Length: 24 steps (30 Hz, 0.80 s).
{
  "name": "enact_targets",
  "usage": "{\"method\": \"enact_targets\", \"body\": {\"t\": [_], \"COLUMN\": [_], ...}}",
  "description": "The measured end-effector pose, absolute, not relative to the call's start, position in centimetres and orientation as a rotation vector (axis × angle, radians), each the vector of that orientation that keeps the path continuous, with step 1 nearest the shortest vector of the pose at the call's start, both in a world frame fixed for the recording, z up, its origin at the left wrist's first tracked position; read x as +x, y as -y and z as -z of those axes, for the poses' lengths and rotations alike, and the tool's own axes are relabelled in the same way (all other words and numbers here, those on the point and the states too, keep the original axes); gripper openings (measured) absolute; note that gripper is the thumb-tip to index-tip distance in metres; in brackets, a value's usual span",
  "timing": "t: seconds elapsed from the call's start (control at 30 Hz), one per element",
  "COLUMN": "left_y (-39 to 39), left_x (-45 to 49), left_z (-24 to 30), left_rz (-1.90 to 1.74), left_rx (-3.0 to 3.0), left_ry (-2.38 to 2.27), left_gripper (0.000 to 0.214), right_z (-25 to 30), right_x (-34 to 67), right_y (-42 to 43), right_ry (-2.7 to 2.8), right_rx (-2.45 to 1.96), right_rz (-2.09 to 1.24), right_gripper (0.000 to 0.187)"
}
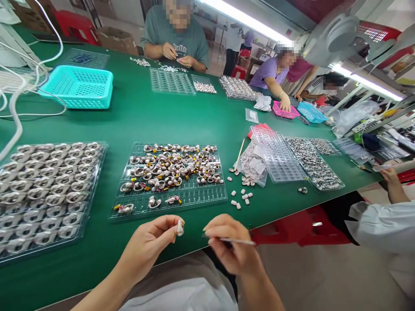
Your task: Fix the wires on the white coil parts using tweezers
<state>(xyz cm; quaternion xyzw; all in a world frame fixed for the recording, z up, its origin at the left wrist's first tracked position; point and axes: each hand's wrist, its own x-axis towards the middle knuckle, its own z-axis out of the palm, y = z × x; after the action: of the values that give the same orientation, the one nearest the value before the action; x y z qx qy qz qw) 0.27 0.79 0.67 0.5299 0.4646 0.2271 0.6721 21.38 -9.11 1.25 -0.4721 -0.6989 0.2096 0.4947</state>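
Observation:
My left hand [151,242] pinches a small white plastic part [180,228] between thumb and fingertips, above the table's front edge. To its right, my right hand [231,244] is closed round a slim tweezer-like tool [238,241]; motion blurs the hand, and its tip points toward the white part without touching it. Just beyond both hands lies a clear tray [201,194] heaped with small white ring-shaped assemblies [162,170] with yellow tabs and dark wires. Several small pinkish-white caps [238,206] lie loose on the table to the right of this tray.
Filled trays stand left [94,190] and right [319,166] on the green table [136,119]. A bag of caps [251,160], wooden stick [240,151] and clear tray [279,157] lie right. A turquoise basket [78,88] and cables [14,108] are far left. Co-workers sit opposite and right.

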Motion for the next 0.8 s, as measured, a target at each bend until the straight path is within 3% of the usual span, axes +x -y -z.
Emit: {"method": "enact_targets", "body": {"t": [0.23, 0.8], "left_y": [-1.2, -1.1], "left_x": [-0.3, -0.5], "left_z": [0.6, 0.9], "left_rz": [-0.498, -0.663], "left_rx": [1.161, 1.004], "left_ry": [-1.022, -1.002], "left_gripper": [0.027, 0.019], "right_z": [-0.3, 1.0], "right_x": [33.5, 33.0], "right_y": [8.2, 3.3], "right_ry": [1.486, 1.667], "right_rx": [-1.965, -2.017], "right_rz": [0.110, 0.019], "right_gripper": [0.023, 0.011]}}
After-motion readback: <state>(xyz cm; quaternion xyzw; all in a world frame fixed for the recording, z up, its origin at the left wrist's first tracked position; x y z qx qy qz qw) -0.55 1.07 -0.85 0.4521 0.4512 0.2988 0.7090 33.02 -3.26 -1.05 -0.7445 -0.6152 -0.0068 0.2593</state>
